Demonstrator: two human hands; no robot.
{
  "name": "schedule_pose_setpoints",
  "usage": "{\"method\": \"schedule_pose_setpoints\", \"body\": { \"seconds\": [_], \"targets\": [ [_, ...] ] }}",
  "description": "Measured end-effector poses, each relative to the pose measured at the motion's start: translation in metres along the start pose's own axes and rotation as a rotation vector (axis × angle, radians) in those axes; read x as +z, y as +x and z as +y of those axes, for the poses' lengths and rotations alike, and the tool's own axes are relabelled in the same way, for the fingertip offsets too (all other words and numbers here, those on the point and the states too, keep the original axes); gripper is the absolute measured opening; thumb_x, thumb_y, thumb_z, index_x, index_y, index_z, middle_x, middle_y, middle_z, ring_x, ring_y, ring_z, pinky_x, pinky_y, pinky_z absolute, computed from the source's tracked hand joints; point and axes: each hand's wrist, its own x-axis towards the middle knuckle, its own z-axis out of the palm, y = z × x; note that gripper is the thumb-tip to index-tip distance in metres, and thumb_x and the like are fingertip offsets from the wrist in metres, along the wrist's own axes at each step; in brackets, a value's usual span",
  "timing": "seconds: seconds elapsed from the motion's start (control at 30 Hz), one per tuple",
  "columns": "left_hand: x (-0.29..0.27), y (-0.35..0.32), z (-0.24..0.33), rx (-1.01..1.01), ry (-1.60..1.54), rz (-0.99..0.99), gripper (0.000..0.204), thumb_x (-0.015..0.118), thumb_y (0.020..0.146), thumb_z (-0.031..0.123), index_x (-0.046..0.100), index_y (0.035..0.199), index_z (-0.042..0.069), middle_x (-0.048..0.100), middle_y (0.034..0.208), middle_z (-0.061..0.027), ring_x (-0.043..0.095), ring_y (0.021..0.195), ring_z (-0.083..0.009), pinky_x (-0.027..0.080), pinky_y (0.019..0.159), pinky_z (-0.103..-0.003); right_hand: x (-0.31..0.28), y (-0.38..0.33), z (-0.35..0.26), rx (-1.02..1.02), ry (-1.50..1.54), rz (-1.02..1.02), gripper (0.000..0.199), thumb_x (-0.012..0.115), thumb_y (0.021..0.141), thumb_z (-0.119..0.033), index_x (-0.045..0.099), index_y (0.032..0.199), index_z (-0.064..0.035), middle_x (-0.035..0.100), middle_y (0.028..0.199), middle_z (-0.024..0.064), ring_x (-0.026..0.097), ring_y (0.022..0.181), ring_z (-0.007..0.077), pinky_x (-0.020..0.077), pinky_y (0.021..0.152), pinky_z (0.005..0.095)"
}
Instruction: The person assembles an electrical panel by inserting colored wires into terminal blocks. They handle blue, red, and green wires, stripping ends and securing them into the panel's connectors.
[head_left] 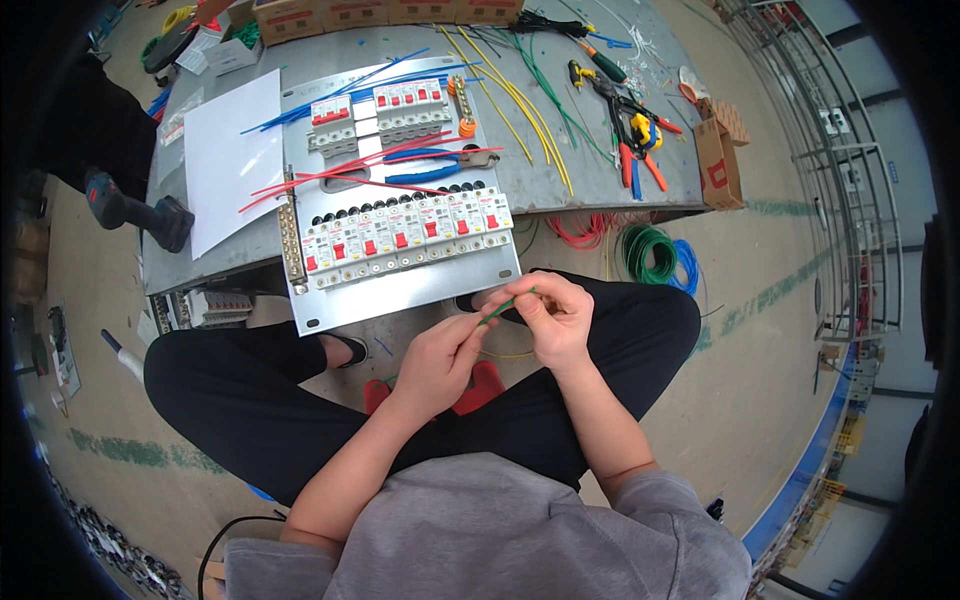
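Observation:
My left hand [440, 362] and my right hand [555, 315] pinch a short green wire [503, 309] between them, over my lap. A yellow strand shows just below my hands; I cannot tell whether it belongs to that wire. Beyond them a metal mounting plate [390, 308] juts over the table edge. It carries a long row of circuit breakers [405, 241], two smaller breaker groups [410, 105] and brass terminal bars [290, 240]. Red wires [350, 172], blue wires [375, 82] and blue-handled pliers [425, 168] lie across the plate.
On the table [640, 195] are yellow wires [515, 95], orange-handled pliers [640, 165], a screwdriver [603, 62] and white paper [235, 170]. A cordless drill [140, 212] is at the left edge. Green coiled wire [648, 255] sits on the floor. Cardboard boxes [355, 12] line the back.

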Motion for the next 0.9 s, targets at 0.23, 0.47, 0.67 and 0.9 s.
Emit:
{"method": "schedule_pose_setpoints", "body": {
  "seconds": [0.23,0.47,0.67,0.9],
  "targets": [
    [-0.004,0.003,0.000,0.003,0.068,-0.017,0.021,0.057,0.103,0.014,0.068,0.113,-0.001,0.069,0.096,-0.0163,0.068,0.087,-0.0343,0.053,0.076,-0.039,-0.010,0.006,0.002,-0.001,0.112,0.018,0.020,0.061,0.106,-0.014,0.063,0.113,0.0046,0.075,0.101,0.0198,0.076,0.091,0.0282,0.0622,0.083,0.0395],
    [-0.009,0.000,-0.003,0.006,0.186,0.001,0.019,0.059,0.101,0.015,0.070,0.110,0.002,0.069,0.095,-0.0145,0.068,0.088,-0.0354,0.054,0.075,-0.041,-0.066,0.023,-0.015,-0.119,0.240,0.359,0.027,0.050,0.111,-0.027,0.058,0.117,-0.0017,0.071,0.091,0.0162,0.073,0.076,0.0287,0.0609,0.066,0.0360],
    [-0.013,0.000,0.004,-0.013,0.305,0.002,0.016,0.060,0.101,0.017,0.070,0.106,0.006,0.071,0.092,-0.0122,0.069,0.083,-0.0344,0.055,0.071,-0.042,-0.109,0.026,-0.015,-0.221,0.261,0.637,0.026,0.051,0.111,-0.029,0.057,0.118,-0.0040,0.069,0.091,0.0112,0.071,0.075,0.0253,0.0591,0.061,0.0327],
    [-0.042,-0.005,0.003,0.119,0.423,0.070,0.014,0.064,0.097,0.016,0.071,0.099,0.005,0.071,0.088,-0.0130,0.069,0.080,-0.0341,0.054,0.068,-0.044,-0.098,0.032,-0.013,-0.026,0.304,0.540,0.022,0.055,0.109,-0.024,0.062,0.113,-0.0039,0.066,0.090,0.0066,0.069,0.078,0.0209,0.0605,0.070,0.0341]
  ]
}}
